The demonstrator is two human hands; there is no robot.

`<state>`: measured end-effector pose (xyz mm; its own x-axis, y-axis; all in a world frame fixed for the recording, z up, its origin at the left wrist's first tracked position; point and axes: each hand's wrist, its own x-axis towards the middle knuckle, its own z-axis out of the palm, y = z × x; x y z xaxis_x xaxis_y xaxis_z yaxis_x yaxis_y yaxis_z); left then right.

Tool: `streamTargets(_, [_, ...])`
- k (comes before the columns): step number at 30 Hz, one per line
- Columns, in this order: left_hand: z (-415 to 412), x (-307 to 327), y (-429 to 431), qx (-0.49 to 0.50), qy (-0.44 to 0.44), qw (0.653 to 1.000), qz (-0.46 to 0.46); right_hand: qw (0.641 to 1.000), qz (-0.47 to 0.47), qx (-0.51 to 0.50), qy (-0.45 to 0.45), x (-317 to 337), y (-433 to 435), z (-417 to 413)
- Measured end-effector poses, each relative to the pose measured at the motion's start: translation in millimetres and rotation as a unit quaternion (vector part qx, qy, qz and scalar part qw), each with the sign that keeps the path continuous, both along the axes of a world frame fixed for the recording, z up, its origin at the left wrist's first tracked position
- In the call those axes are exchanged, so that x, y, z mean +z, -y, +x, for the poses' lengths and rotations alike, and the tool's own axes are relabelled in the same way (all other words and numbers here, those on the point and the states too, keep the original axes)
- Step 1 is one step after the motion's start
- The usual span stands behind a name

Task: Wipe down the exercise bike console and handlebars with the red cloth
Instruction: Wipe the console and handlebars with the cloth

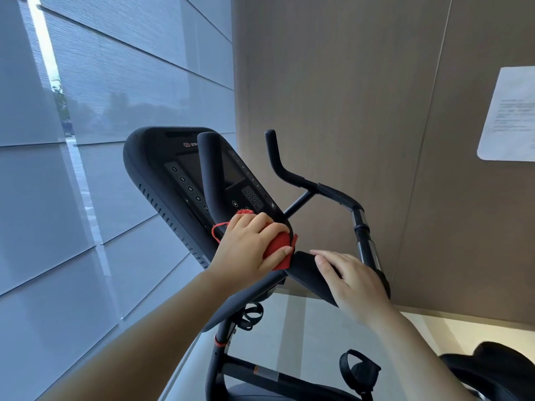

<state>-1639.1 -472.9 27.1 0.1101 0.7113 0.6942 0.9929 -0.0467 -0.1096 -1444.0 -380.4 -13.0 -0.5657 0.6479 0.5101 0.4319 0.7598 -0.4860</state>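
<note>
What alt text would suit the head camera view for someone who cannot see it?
A person's left hand holds a bunched red cloth against the lower edge of a black exercise bike console, while the right hand rests flat on the padded handlebar. Shaded windows are to the left; a beige wall with a paper notice is to the right.

**Floor** (315, 337): pale grey, smooth and faintly glossy. A brighter cream band runs along the foot of the panelled wall (347, 111) at right.

**Exercise bike** (215, 360): stands on the floor, its dark frame tubes running down to a rounded grey base at the lower edge.

**Strapped pedal** (359, 369): hangs clear above the floor.

**Dark rounded object** (489, 369): lower right, cut off by the edge. Whether it touches the floor cannot be told.
</note>
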Motion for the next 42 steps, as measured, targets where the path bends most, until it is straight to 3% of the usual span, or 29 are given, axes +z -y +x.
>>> streamTargets(6, [-10,11,1,-0.021,-0.029,0.999,-0.021,1.000,0.005,0.005,0.001,0,-1,1])
streamTargets(10, [-19,24,5,0.028,0.034,0.999,-0.002,1.000,0.008,0.005,0.001,-1,-2,1])
streamTargets(14, [6,14,-1,0.021,0.026,0.998,-0.051,1.000,0.013,0.001,-0.003,-1,-2,0])
streamTargets(20, [12,2,4,-0.037,0.075,0.996,0.005,1.000,0.010,0.000,-0.002,-2,-2,0])
streamTargets(23, [9,0,14,-0.072,0.141,0.987,0.031,1.000,0.008,-0.003,0.000,-1,-1,0])
streamTargets(27, [-6,3,31,-0.090,0.262,0.958,0.073,1.000,0.010,-0.010,0.000,0,1,0])
streamTargets(33, [-31,15,50,-0.112,0.490,0.849,0.163,0.999,0.015,-0.035,0.005,1,7,-4])
streamTargets(36, [-35,15,47,-0.085,0.522,0.824,0.203,0.999,0.012,-0.042,0.003,3,10,-4])
streamTargets(39, [-25,17,37,-0.088,0.483,0.841,0.228,0.999,0.005,-0.050,0.006,4,12,-5])
streamTargets(42, [-15,5,20,-0.078,0.372,0.910,0.165,0.999,0.004,-0.052,0.009,5,12,-4])
